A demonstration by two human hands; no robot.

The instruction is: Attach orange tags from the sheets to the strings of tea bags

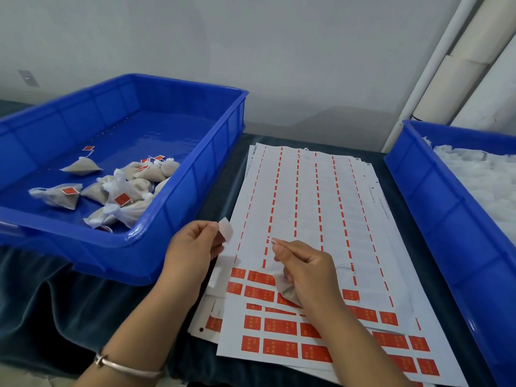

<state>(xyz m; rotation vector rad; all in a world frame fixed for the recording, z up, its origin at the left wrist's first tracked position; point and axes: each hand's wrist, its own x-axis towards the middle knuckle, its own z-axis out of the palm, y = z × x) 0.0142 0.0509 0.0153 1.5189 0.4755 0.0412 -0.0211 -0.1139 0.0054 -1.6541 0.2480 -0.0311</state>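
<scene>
Dark velvety cloth (42, 303) covered the table, draping in soft folds over its near edge, with a plain grey wall and pale round pipes (458, 65) behind. On the cloth lay a fanned stack of glossy white sheets (307, 196); most of the top one was stripped bare, showing only dashed orange lines, while rows of rectangular orange tags (280, 326) remained along the near end.

To the left stood a shallow blue plastic crate (195, 174) with ribbed walls, holding a loose cluster of pyramid-shaped mesh tea bags (122, 188), several with small orange tags already on them. A second blue crate (435, 196) at the right edge was filled with a heap of white, gauzy material that was too blurred to make out.

The left hand (192, 252), a thin metal bangle (125, 365) on its wrist, had its fingers curled and pinched a small, pale, slightly curled tag (225, 229) between thumb and forefinger, raised above the sheets' left edge. The right hand (304, 272) hovered over the sheets; its thumb and forefinger were pressed together at the tips as if pinching something fine, though no string was clearly visible there, and its lower fingers curled around a translucent tea bag (287, 291) tucked under the palm.
</scene>
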